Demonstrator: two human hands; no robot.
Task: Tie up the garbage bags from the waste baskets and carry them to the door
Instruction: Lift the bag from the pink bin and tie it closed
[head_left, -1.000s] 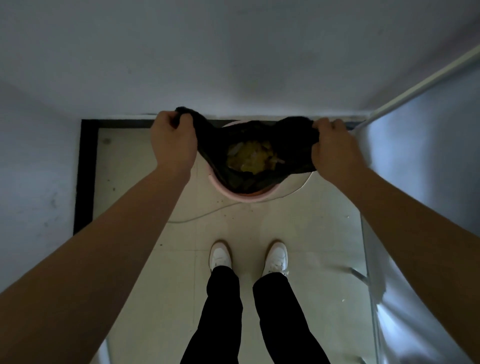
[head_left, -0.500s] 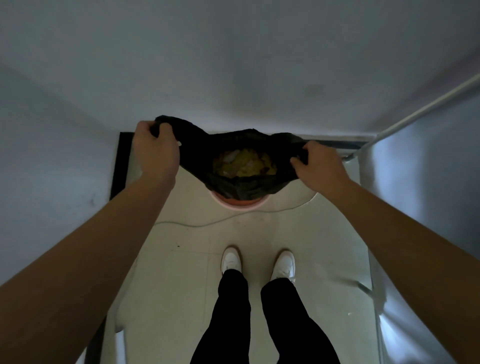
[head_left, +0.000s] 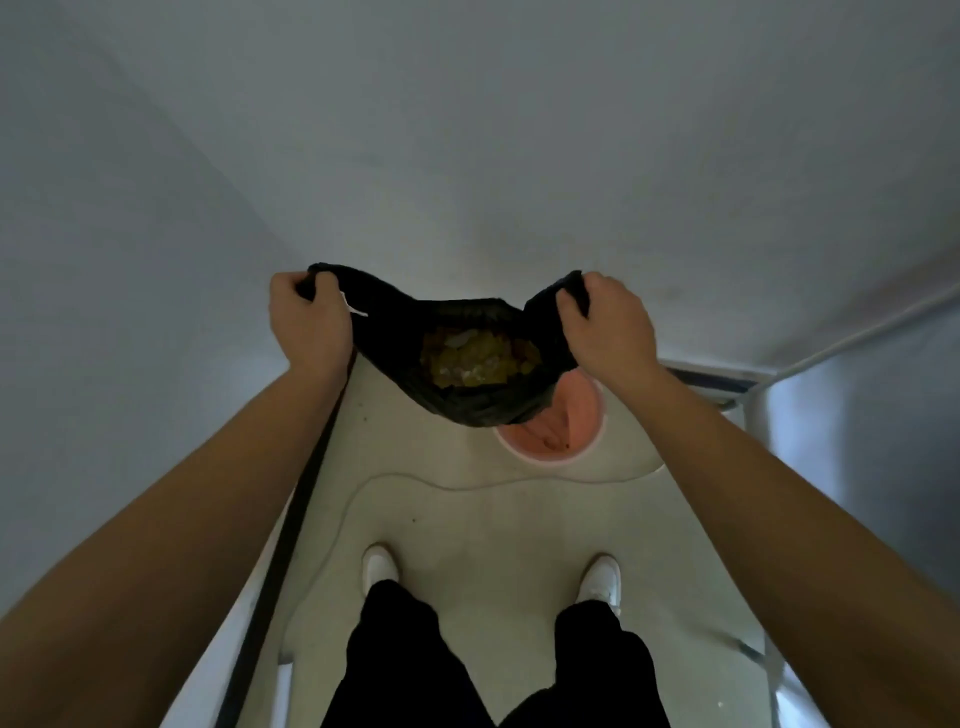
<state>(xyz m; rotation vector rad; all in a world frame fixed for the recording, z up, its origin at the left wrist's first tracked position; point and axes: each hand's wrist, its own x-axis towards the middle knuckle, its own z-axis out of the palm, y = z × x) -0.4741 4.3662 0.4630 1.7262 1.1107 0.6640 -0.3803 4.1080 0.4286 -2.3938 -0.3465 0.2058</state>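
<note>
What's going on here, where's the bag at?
A person stands over a pink waste basket on the floor and holds a black garbage bag above it. The left hand grips one side of the bag's top edge and the right hand grips the other. The mouth is open, with yellowish waste visible inside. The bag is not yet tied.

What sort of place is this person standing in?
Probably a narrow indoor corner of a home or dorm: plain grey walls, a pale tiled floor, and a small pink waste basket beneath a black garbage bag.
</note>
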